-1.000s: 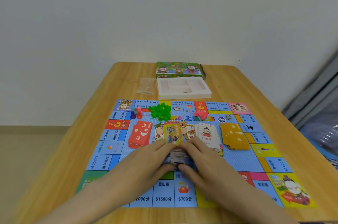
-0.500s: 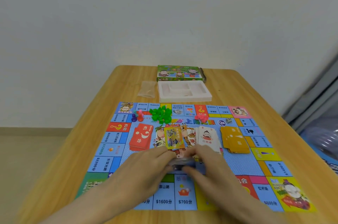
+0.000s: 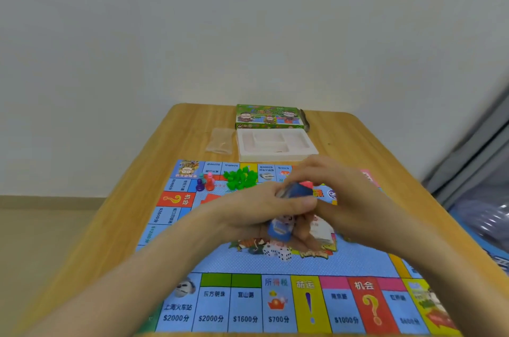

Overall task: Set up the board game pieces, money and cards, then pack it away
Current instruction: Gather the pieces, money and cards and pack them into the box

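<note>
Head view: I am gripping the pack [image 3: 294, 191] over the tabletop's [image 3: 358, 143] middle, left hand [image 3: 256, 212] and right hand [image 3: 349, 199] fingers both curling round it. If my grip slackens, cards could be spilling onto the houses [image 3: 241, 178] and pawns [image 3: 205, 182].

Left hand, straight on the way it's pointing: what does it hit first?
The right hand, likely: the left hand points rightward at it, with the blue pack gripped between them.

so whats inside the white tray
The white tray shows bare compartments, nothing clearly in them. The right hand overlaps its near right corner, and its front wall hides the nearest floor.
</note>
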A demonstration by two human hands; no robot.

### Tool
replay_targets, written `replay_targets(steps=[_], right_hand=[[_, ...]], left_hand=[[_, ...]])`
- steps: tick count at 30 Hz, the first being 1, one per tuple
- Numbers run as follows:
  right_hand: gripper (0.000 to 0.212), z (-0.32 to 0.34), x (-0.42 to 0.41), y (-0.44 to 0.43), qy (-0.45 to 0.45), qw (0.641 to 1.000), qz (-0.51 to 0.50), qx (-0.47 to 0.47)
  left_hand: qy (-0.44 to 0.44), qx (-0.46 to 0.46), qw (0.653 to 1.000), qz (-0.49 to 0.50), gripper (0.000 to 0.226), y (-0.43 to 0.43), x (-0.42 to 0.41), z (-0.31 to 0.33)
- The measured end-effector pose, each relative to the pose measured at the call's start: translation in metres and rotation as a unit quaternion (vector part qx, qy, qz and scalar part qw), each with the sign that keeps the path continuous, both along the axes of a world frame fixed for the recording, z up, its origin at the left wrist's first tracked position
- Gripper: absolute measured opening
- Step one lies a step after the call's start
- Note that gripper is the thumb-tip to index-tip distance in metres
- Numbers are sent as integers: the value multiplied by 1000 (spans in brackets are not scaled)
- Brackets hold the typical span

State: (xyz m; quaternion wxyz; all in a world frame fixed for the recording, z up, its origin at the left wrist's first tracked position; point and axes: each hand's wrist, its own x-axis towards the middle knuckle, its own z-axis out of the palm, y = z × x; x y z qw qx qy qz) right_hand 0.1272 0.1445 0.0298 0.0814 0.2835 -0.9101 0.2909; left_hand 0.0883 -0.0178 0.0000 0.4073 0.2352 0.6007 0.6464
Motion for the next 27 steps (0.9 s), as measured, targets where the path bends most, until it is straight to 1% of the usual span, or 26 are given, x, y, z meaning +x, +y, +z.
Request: replay_targets(steps=[1, 2, 3, 4, 5, 6, 8, 10, 11, 12, 14, 15, 17, 18, 19, 20, 21, 22, 23, 25, 27], right_hand=[[39, -1, 0, 0, -14, 1000, 8, -17], [52, -1, 2, 0, -42, 998, 20, -35], [71, -2, 2, -1, -80, 995, 30, -48], [88, -2, 2, -4, -111, 992, 32, -45], [100, -3, 1, -7, -120, 992, 28, -22], [106, -5, -2, -11, -102, 995, 20, 14], [111, -8, -10, -17, -57, 995, 8, 79], [108, -9, -21, -23, -32, 993, 10, 115], [104, -9, -25, -26, -22, 992, 5, 126], [99, -8, -32, -30, -15, 992, 2, 128], [94, -5, -48, -38, -36, 990, 11, 132], [95, -2, -57, -42, -74, 989, 27, 128], [97, 6, -80, -44, -183, 975, 64, 105], [93, 9, -92, -44, -229, 967, 79, 82], [81, 9, -105, -46, -253, 962, 92, 43], [61, 7, -115, -48, -249, 964, 88, -9], [43, 3, -126, -54, -232, 969, 67, -57], [35, -3, -137, -62, -209, 974, 31, -78], [35, -11, -147, -69, -189, 980, -1, -66], [36, -28, -166, -82, -156, 987, -24, 41], [34, -42, -182, -91, -132, 980, -7, 148]], left_hand=[[-7, 11, 1000, 28, 26, 4, -1, 0], [-9, 22, 999, 49, 24, 7, -2, -2], [-21, 37, 997, 64, 24, 9, -3, -3], [-29, 51, 995, 75, 29, 11, -5, -7], [-43, 66, 994, 82, 34, 11, -5, -10], [-48, 82, 992, 84, 38, 11, -8, -16], [-47, 112, 989, 80, 45, 7, -13, -26], [-49, 132, 986, 91, 54, 2, -19, -33], [-64, 141, 982, 106, 56, 0, -19, -31], [-79, 149, 978, 127, 54, -1, -21, -30], [-106, 152, 966, 181, 42, -5, -24, -23], [-126, 153, 957, 213, 37, -6, -26, -20], [-150, 170, 940, 256, 35, -10, -32, -19], [-156, 186, 929, 280, 31, -11, -35, -21], [-171, 203, 911, 315, 25, -13, -37, -24], [-189, 220, 891, 349, 26, -13, -38, -26], [-208, 229, 869, 385, 33, -15, -39, -29], [-210, 240, 852, 415, 37, -15, -41, -32], [-206, 244, 841, 437, 39, -16, -41, -33], [-196, 248, 827, 464, 40, -16, -43, -36], [-190, 248, 818, 483, 40, -16, -43, -35]])
